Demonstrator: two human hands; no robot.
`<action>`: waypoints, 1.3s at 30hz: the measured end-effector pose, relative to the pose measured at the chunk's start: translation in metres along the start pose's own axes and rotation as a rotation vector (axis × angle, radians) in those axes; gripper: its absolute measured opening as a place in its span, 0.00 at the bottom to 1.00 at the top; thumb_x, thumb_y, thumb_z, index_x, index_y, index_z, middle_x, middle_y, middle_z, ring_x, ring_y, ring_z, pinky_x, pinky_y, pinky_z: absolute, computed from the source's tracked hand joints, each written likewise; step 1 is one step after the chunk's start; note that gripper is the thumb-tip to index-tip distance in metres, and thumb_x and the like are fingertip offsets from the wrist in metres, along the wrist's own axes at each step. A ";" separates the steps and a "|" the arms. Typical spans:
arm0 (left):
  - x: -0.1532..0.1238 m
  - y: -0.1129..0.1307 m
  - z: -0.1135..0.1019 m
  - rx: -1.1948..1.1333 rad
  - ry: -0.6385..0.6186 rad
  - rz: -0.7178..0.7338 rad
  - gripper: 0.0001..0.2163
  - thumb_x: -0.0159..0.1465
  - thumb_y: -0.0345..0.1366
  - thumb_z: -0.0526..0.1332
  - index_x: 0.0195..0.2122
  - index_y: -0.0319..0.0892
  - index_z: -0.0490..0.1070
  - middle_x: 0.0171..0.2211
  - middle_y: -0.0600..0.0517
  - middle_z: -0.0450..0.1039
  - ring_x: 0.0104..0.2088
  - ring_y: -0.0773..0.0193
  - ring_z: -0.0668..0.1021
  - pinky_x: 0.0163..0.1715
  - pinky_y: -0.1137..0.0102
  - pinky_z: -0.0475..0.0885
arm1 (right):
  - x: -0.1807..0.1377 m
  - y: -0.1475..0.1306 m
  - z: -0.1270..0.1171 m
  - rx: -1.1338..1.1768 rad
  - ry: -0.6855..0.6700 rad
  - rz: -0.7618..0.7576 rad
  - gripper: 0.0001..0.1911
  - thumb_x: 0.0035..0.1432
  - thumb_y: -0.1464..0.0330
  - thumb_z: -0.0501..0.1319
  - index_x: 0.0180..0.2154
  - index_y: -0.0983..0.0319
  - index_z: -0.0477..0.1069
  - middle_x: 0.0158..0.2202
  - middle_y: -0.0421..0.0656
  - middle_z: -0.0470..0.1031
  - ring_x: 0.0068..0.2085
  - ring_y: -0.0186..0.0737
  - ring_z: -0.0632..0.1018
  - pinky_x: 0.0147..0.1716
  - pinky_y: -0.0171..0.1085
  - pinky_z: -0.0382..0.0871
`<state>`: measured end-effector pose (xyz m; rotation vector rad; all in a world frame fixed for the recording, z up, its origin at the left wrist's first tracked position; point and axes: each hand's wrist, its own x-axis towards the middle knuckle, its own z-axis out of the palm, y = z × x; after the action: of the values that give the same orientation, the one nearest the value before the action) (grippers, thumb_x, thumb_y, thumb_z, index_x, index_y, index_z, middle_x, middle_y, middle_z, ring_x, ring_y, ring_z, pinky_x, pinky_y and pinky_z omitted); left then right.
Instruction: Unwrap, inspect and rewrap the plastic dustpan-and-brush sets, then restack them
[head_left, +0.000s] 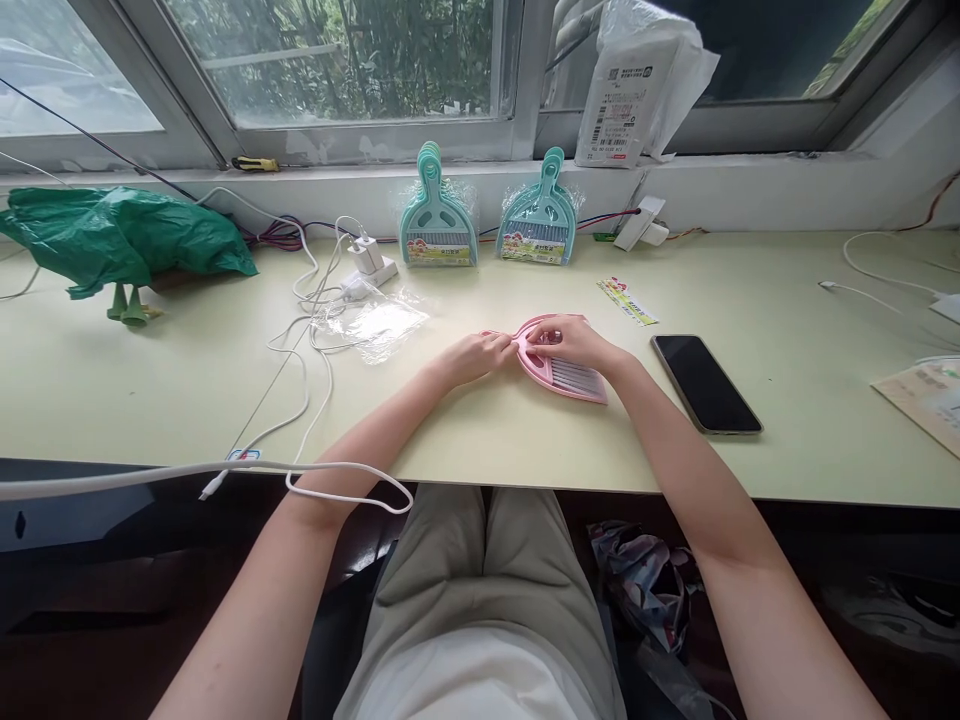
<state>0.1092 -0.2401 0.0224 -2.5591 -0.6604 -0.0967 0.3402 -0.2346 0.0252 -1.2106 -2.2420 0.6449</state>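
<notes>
Pink dustpan set (pixel 564 372) lies on the table (pixel 525 440), gripped between left hand (pixel 480 355) and right hand (pixel 574 340).

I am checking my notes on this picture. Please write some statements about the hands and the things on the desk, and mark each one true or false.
1. Both hands rest on the pink dustpan set. True: the left hand is at its handle end and the right hand lies on top of it.
2. The smartphone lies to the left of the hands. False: it lies to their right, screen dark.
3. Two teal dustpan sets stand against the wall under the window. True.
4. The green plastic bag covers the phone. False: it lies at the far left of the desk, apart from the phone.
5. The teal sets are unwrapped. False: they are in clear packaging.
</notes>
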 end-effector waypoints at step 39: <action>0.007 0.008 0.001 -0.172 -0.031 -0.004 0.15 0.66 0.23 0.47 0.47 0.35 0.70 0.37 0.44 0.75 0.37 0.62 0.79 0.31 0.71 0.68 | 0.000 -0.019 -0.020 -0.139 -0.183 0.083 0.09 0.51 0.61 0.63 0.25 0.58 0.75 0.33 0.41 0.80 0.36 0.43 0.76 0.36 0.38 0.64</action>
<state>0.1188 -0.2430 0.0193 -2.7291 -0.6960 -0.1201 0.3408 -0.2404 0.0520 -1.3679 -2.4327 0.6647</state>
